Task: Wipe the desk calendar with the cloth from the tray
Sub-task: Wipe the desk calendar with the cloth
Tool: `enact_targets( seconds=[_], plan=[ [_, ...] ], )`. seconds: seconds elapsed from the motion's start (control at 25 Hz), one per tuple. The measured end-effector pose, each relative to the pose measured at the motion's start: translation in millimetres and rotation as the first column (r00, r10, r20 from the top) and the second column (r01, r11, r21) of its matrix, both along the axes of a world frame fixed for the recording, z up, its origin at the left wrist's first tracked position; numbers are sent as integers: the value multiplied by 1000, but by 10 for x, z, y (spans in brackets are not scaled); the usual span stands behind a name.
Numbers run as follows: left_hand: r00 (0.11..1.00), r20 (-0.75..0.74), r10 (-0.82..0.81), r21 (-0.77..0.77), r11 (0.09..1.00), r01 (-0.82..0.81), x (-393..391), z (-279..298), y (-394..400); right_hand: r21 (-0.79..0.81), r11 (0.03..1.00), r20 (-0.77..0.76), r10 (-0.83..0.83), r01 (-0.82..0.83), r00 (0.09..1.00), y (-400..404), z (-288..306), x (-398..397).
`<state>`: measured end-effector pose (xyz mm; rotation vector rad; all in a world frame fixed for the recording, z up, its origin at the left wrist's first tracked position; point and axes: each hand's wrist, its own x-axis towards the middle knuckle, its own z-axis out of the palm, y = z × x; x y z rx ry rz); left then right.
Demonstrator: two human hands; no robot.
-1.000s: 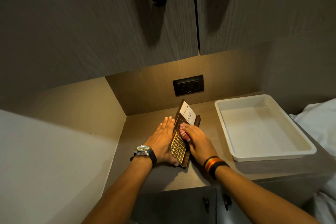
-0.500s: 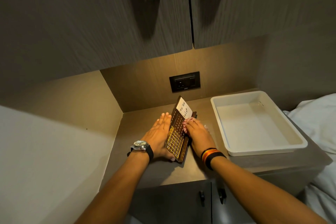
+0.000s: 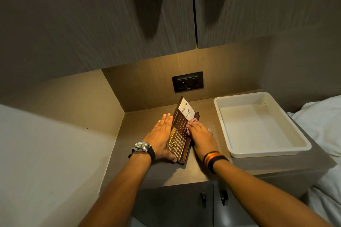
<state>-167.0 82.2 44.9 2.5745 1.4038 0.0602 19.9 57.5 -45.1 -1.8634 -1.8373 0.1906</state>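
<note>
A dark brown desk calendar (image 3: 180,132) with gold number tiles and a white "To Do List" note stands tilted on the grey cabinet top (image 3: 147,171). My left hand (image 3: 160,139), flat with fingers together, braces the calendar's left side. My right hand (image 3: 201,139) presses a pink-and-white cloth (image 3: 191,122) against the calendar's right face; most of the cloth is hidden under the palm. The white tray (image 3: 299,146) lies to the right with nothing in it.
A black wall socket (image 3: 187,81) sits on the back panel behind the calendar. Cupboard doors with dark handles hang overhead. White bedding (image 3: 321,125) lies beyond the tray at the right. Two lower cabinet doors are below the front edge.
My right hand with the cloth has slid up the calendar's face toward the note. The left hand has stayed flat against the calendar. The camera has tilted a little.
</note>
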Motion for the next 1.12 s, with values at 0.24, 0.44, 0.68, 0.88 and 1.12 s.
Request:
enact_targets(
  seconds=[0.24, 0.44, 0.68, 0.88, 1.12],
  plan=[
    [1000, 10, 12, -9, 1000, -12, 11, -9, 5, 83, 996, -272, 54, -33, 961, -94, -5, -17],
    [1000, 9, 12, -17, 1000, -12, -6, -21, 5, 139, 990, -473, 71, -5, 878, 85, 312, -278],
    [1000, 5, 11, -17, 1000, -11, 22, -37, 6, 154, 988, -482, 61, 16, 874, 295, 513, -252],
    [999, 35, 11, -26, 1000, -10, -16, -59, 6, 253, 961, -442, 219, -114, 870, -222, 188, -399],
    [999, 35, -1, -24, 1000, 1, 27, -32, -16, 221, 975, -467, 137, -35, 873, -73, 355, -379]
  ],
)
